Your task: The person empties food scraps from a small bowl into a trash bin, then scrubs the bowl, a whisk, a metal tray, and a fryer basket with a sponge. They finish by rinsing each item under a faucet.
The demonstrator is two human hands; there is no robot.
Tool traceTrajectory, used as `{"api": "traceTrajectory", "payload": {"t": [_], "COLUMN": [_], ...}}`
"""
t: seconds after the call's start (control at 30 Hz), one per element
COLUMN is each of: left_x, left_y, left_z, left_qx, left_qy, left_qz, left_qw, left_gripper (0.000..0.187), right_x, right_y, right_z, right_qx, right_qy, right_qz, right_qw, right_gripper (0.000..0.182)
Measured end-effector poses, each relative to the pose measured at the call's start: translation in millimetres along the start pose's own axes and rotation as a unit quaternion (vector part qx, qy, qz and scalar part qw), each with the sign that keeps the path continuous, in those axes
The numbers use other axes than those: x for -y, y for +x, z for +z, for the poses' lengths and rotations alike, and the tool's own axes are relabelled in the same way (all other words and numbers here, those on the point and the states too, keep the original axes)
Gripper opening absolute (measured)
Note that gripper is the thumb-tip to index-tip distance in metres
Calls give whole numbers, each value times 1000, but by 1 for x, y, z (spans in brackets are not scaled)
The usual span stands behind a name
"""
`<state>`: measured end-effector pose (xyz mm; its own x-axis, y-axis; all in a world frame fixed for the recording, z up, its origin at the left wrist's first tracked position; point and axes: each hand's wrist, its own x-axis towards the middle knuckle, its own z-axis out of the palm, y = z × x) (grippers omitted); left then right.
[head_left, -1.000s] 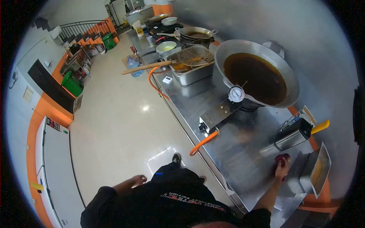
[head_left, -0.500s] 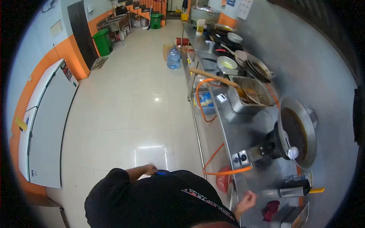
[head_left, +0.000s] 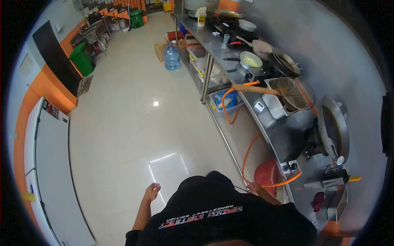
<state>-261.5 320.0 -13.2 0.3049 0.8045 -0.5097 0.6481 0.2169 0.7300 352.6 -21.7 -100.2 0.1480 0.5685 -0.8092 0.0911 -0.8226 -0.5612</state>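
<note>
My left hand (head_left: 152, 192) is out over the tiled floor to the left of my body, its fingers curled closed; what they hold, if anything, is hidden. On the other side, my right hand (head_left: 255, 189) is low beside the red bucket (head_left: 266, 174) under the steel counter (head_left: 301, 201). Its fingers look closed, and a thin dark strip shows beside them, too small to name. The orange gas hose (head_left: 283, 182) curves close to this hand. A black shirt with printed lettering covers my torso (head_left: 217, 213).
Along the counter stand a wok (head_left: 344, 133) with dark liquid, a steel pan (head_left: 277, 108) with a wire skimmer (head_left: 295, 96), and a small pan (head_left: 250, 60). A water bottle (head_left: 172, 59) stands on the floor ahead. A white chest freezer (head_left: 51, 164) lines the left wall.
My view has turned and shifted, so the counter appears farther right. My left hand has swung out to the left; my right has moved from above the counter edge to beside the bucket.
</note>
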Motion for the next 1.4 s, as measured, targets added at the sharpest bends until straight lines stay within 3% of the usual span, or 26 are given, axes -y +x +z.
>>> {"api": "traceTrajectory", "payload": {"t": [0.03, 0.1, 0.17, 0.3, 0.37, 0.4, 0.47, 0.5, 0.53, 0.57, 0.6, 0.63, 0.67, 0.7, 0.77, 0.8, 0.9, 0.97, 1.03, 1.1, 1.17, 1.2, 1.23, 1.27, 1.3, 1.4], "left_x": [-14, -61, -107, -107, -98, -82, -30, -8, 5, 22, 8, 3, 2, 6, 7, 4, 3, 4, 4, -4, -27, -38, -57, -67, -97, -192], "left_y": [14, 42, 80, 174, 199, 205, 207, 207, 198, 189, 187, 179, 181, 192, 228, 251, 333, 391, 455, 526, 618, 669, 722, 779, 833, 966], "left_z": [-11, -40, -77, -150, -192, -211, -238, -250, -264, -257, -262, -261, -259, -258, -263, -270, -309, -358, -421, -501, -593, -637, -685, -745, -787, -874], "left_qx": [6, 24, 30, -14, -90, -121, -163, -113, -46, -50, -56, -42, -35, -37, -44, -51, -64, -72, -86, -106, -148, -234, -194, -180, -182, -210], "left_qy": [6, -47, -45, -77, 24, 77, 105, 131, 89, 68, 204, 129, 93, 64, 20, -1, -35, -45, -37, -10, 119, 351, 139, -76, -98, -17], "left_qz": [-6, 3, 4, 51, 61, 16, -36, -173, -184, -290, -107, -225, -292, -318, -340, -340, -321, -299, -271, -233, -117, 31, -10, -64, 15, 90], "left_qw": [1000, 999, 999, 996, 994, 990, 980, 970, 978, 953, 971, 965, 951, 945, 939, 939, 944, 951, 958, 967, 975, 906, 971, 979, 978, 974], "left_gripper": [31, 30, 30, 28, 30, 30, 29, 27, 27, 23, 18, 18, 18, 18, 17, 17, 17, 17, 17, 17, 17, 17, 18, 21, 27, 31], "right_x": [16, 34, 49, 86, 123, 145, 296, 371, 429, 483, 568, 607, 667, 720, 831, 872, 960, 993, 1010, 1002, 1020, 1014, 1007, 1005, 1005, 993], "right_y": [-31, -73, -58, 59, 147, 204, 257, 297, 327, 365, 385, 437, 456, 482, 486, 500, 555, 602, 619, 668, 651, 654, 658, 660, 663, 687], "right_z": [5, 17, 21, 19, 11, 5, 3, -6, -4, -9, -5, -7, -3, 1, 17, 23, 41, 48, 56, 50, 54, 56, 59, 65, 70, 75], "right_qx": [-16, -78, -75, 16, 80, 112, 2, 148, 79, 79, 44, 1, -57, -61, -125, -125, -139, -147, -139, 39, 98, 72, 48, -25, -98, -119], "right_qy": [-180, 83, 79, -139, -309, -415, -326, -549, -637, -672, -643, -617, -548, -540, -354, -360, -288, -454, -527, -694, -625, -575, -520, -386, -240, -194], "right_qz": [-35, 53, 115, 179, 135, 69, 197, 55, -100, -121, -127, -199, -213, -246, -284, -290, -317, -288, -260, -242, -130, -72, -15, 82, 174, 192], "right_qw": [983, 992, 987, 974, 938, 900, 925, 821, 760, 727, 754, 761, 807, 803, 882, 878, 893, 830, 797, 677, 763, 812, 853, 919, 950, 955], "right_gripper": [18, 17, 19, 24, 27, 28, 23, 17, 20, 25, 29, 33, 36, 34, 34, 34, 30, 25, 21, 17, 9, 10, 11, 12, 13, 17]}}
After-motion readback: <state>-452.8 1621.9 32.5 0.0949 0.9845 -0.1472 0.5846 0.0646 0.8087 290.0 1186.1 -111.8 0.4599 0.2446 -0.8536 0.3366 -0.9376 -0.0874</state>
